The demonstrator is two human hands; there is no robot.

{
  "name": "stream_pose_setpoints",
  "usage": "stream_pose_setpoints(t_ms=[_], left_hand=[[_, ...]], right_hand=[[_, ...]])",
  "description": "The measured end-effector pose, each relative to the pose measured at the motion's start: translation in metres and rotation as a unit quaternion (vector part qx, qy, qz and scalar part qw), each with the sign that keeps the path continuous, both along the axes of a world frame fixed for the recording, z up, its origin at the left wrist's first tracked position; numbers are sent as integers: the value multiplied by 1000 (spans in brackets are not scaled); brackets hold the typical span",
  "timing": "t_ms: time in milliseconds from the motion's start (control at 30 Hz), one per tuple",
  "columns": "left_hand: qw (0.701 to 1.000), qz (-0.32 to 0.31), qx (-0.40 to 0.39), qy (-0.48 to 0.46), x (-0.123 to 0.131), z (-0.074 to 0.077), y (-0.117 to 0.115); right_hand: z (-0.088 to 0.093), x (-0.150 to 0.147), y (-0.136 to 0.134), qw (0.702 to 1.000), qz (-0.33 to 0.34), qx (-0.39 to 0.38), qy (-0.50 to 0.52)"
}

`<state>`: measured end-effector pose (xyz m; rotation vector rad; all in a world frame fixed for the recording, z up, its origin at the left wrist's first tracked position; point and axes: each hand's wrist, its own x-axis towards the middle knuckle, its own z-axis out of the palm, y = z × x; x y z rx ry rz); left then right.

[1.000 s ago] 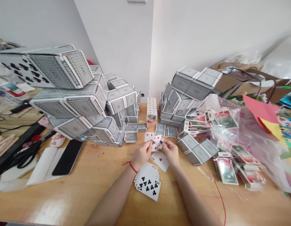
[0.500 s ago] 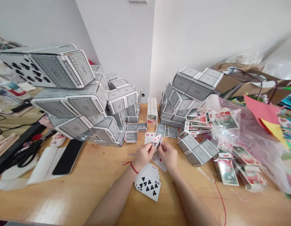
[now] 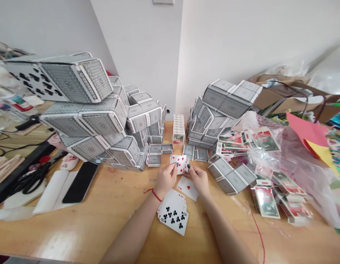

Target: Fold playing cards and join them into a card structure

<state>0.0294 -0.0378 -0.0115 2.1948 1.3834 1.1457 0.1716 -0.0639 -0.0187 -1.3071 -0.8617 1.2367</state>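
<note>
My left hand (image 3: 165,179) and my right hand (image 3: 198,179) meet over the wooden table (image 3: 103,220), both pinching a small bundle of red-suited playing cards (image 3: 181,163) held face up between the fingertips. A red string circles my left wrist. Below the hands lies a loose pile of face-up cards (image 3: 173,212) topped by a black clubs card. A single red heart card (image 3: 187,188) rests flat just under my right hand.
Tall stacks of cubes built from grey-backed cards stand at left (image 3: 87,117) and at back right (image 3: 222,106). A black phone (image 3: 80,182) and scissors (image 3: 30,179) lie at left. Boxed card decks (image 3: 264,201) and a plastic bag (image 3: 291,157) crowd the right.
The cards in my fingers have shifted from a spread fan to a tighter face-up bundle; my hands closed together and then eased apart, uncovering the heart card on the table.
</note>
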Motion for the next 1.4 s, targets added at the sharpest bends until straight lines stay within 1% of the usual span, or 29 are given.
stream_pose_setpoints(t_ms=[33, 100, 167, 267, 433, 567, 633, 700, 767, 900, 967, 1033, 1133, 1233, 1300, 1400], left_hand=[[1000, 7, -4, -3, 0, 1, 1], [1000, 8, -13, -19, -1, 4, 2], [999, -15, -19, -47, -1, 7, 2], [994, -55, -29, -87, 1, 11, 2], [986, -95, -63, -117, 2, 11, 1], [981, -102, -93, -140, 1, 12, -1], [974, -110, -112, -162, 2, 13, -3], [962, -119, -152, -194, 3, 13, -5], [941, -112, -214, -235, 6, 12, -7], [883, -74, -325, -330, 15, 9, -8], [856, -67, -355, -371, 18, 10, -8], [837, -55, -367, -402, 20, 12, -8], [829, -31, -368, -420, 20, 13, -7], [823, -36, -374, -426, 17, 9, -5], [814, -36, -380, -438, 16, 5, -4], [807, -20, -391, -442, 16, 3, 0]], right_hand=[[-1, 2, 1, 999, 9, -5, 43], [-3, 4, 3, 995, 21, -11, 97], [-5, 7, 3, 992, 27, -14, 125], [-6, 8, 3, 990, 26, -9, 137], [-6, 7, 2, 995, 37, -6, 89], [-4, 6, 0, 1000, 5, 20, -9], [-2, 5, 0, 998, 2, 41, -55], [-1, 1, -2, 995, 9, 54, -82], [0, -3, -4, 993, 18, 62, -100], [0, -14, -7, 986, 14, 80, -144], [0, -18, -8, 983, 16, 78, -168], [0, -20, -9, 978, 19, 72, -197], [3, -22, -10, 969, 11, 67, -237], [8, -24, -11, 960, 5, 65, -271], [11, -26, -12, 954, 4, 68, -292], [11, -26, -12, 956, 5, 76, -283]])
